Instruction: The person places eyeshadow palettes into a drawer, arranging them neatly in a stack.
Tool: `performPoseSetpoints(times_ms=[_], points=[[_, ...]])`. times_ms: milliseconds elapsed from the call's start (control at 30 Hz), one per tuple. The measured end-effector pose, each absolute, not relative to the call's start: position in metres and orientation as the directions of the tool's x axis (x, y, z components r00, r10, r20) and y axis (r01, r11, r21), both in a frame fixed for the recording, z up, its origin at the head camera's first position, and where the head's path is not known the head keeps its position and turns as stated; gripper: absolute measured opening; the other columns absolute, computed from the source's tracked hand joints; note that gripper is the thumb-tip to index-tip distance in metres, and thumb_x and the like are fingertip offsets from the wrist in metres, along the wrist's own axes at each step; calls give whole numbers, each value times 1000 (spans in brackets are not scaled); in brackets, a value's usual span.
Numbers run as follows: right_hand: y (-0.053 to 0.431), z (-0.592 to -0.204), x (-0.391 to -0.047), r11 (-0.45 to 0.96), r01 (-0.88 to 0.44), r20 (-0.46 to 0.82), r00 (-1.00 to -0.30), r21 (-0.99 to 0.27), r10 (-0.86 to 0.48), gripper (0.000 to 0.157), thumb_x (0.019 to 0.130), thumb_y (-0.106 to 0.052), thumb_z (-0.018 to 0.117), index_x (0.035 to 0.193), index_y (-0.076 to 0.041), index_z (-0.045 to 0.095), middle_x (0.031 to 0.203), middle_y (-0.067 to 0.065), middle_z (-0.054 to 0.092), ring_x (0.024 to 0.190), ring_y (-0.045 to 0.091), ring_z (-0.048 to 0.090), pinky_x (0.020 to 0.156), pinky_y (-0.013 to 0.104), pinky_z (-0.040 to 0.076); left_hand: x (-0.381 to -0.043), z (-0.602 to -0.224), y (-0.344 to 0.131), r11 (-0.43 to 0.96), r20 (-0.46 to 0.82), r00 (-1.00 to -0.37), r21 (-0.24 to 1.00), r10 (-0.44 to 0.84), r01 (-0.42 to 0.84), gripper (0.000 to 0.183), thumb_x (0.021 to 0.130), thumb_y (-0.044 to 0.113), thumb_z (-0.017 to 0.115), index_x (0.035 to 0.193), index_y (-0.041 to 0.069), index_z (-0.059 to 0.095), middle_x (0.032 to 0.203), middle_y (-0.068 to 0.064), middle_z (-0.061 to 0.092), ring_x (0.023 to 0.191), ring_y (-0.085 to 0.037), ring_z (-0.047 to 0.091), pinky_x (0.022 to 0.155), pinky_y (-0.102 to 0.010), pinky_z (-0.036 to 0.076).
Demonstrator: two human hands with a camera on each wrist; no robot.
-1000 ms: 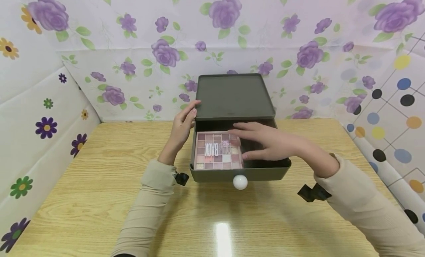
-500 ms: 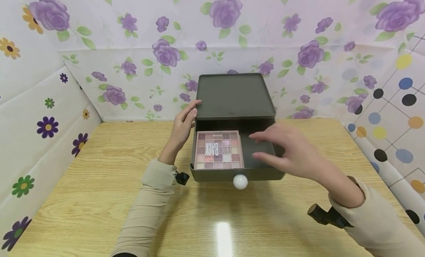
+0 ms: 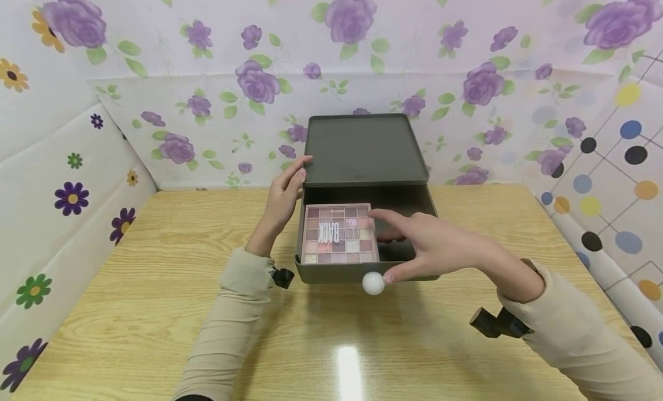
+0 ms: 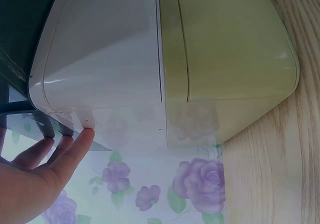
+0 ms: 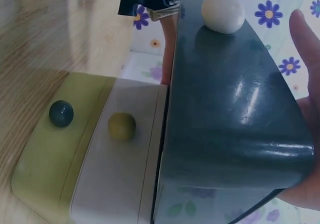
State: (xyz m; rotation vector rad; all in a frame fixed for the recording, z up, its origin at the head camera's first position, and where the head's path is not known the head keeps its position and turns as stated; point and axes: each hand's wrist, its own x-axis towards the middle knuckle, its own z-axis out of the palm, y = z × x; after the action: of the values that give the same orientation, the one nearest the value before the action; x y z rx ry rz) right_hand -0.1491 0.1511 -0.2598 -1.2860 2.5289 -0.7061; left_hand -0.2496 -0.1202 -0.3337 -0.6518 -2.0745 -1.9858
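A small drawer cabinet has its dark green top drawer [image 3: 336,272] pulled out, with a white round knob [image 3: 373,283] on the front. Inside, on the left, lies an eyeshadow palette [image 3: 339,234] with a grid of pinkish pans. My left hand [image 3: 283,197] braces the cabinet's left side, its fingertips on the pale middle tier [image 4: 115,124] in the left wrist view. Over the drawer's right part is my right hand [image 3: 435,243], holding nothing. Its index fingertip is right at the palette's right edge, its thumb beside the knob; the other fingers dip partly hidden into the drawer.
Below the green drawer are a white drawer [image 5: 117,154] with a yellow knob and a yellow-green drawer [image 5: 60,149] with a dark knob. The cabinet stands on a wooden table [image 3: 155,309], before a flowered wall covering [image 3: 207,102].
My right hand has left the palette, drawn back to the right, then come forward and left to the drawer's front by the knob. The left hand and palette have stayed put.
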Motion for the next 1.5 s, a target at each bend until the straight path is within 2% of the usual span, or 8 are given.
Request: performPoseSetpoints(times_ms=[100, 200, 400, 600, 833, 967, 1233, 1500], points=[[152, -260, -149, 498, -710, 28, -587, -498, -809, 93, 75, -50, 68, 142, -5, 23, 121, 12, 57, 105, 21, 57, 78, 37, 43, -250, -334, -121, -7, 435, -882, 898, 182, 441, 40, 98, 20, 37, 133, 1, 45, 143, -6, 34, 119, -22, 39, 90, -53, 39], [153, -260, -147, 499, -739, 67, -586, -451, -807, 85, 76, -50, 67, 139, -6, 33, 124, 10, 55, 106, 20, 55, 80, 37, 44, -251, -334, -121, 0, 430, -884, 899, 180, 438, 41, 98, 20, 37, 133, 1, 45, 143, -6, 34, 118, -21, 39, 89, -53, 39], [155, -260, -132, 468, -798, 300, -584, -379, -754, 58, 77, -39, 71, 123, -8, 56, 110, -2, 60, 100, 15, 52, 80, 35, 44, -249, -334, -121, 28, 424, -889, 900, 171, 435, 42, 97, 23, 38, 133, 4, 46, 143, -5, 35, 116, -20, 40, 89, -52, 39], [153, -267, -117, 339, -890, 613, -455, -304, -646, 37, 82, -36, 66, 103, -5, 66, 84, -5, 62, 76, 10, 52, 66, 21, 38, -249, -333, -121, 24, 424, -889, 901, 170, 434, 42, 96, 23, 39, 133, 3, 46, 143, -5, 35, 118, -21, 40, 89, -52, 40], [146, -283, -106, 291, -944, 781, -300, -159, -547, 28, 89, -32, 59, 88, -5, 67, 64, -8, 54, 53, 2, 43, 48, 10, 33, -248, -330, -120, 5, 415, -892, 906, 178, 423, 39, 98, 15, 36, 133, 0, 44, 144, -8, 33, 121, -22, 37, 90, -53, 38], [141, -296, -101, 290, -950, 800, -260, -113, -541, 27, 90, -29, 58, 84, -4, 67, 60, -6, 57, 49, 1, 48, 46, 8, 36, -249, -331, -120, 13, 417, -891, 905, 178, 426, 39, 97, 10, 35, 133, -3, 43, 144, -13, 32, 114, -20, 39, 89, -53, 38], [133, -318, -96, 371, -927, 769, -281, -62, -575, 31, 91, -32, 54, 86, -3, 64, 65, 0, 65, 52, 6, 58, 50, 15, 46, -249, -331, -120, 23, 421, -891, 902, 171, 431, 39, 98, 16, 36, 133, 2, 45, 142, -7, 36, 110, -15, 41, 88, -50, 40], [129, -330, -99, 403, -914, 770, -283, -36, -572, 29, 92, -30, 52, 95, -5, 66, 56, -6, 55, 45, 1, 46, 43, 12, 37, -250, -334, -120, 15, 443, -881, 892, 167, 451, 42, 96, 22, 39, 132, 3, 46, 142, -6, 37, 118, -20, 41, 88, -54, 39]])
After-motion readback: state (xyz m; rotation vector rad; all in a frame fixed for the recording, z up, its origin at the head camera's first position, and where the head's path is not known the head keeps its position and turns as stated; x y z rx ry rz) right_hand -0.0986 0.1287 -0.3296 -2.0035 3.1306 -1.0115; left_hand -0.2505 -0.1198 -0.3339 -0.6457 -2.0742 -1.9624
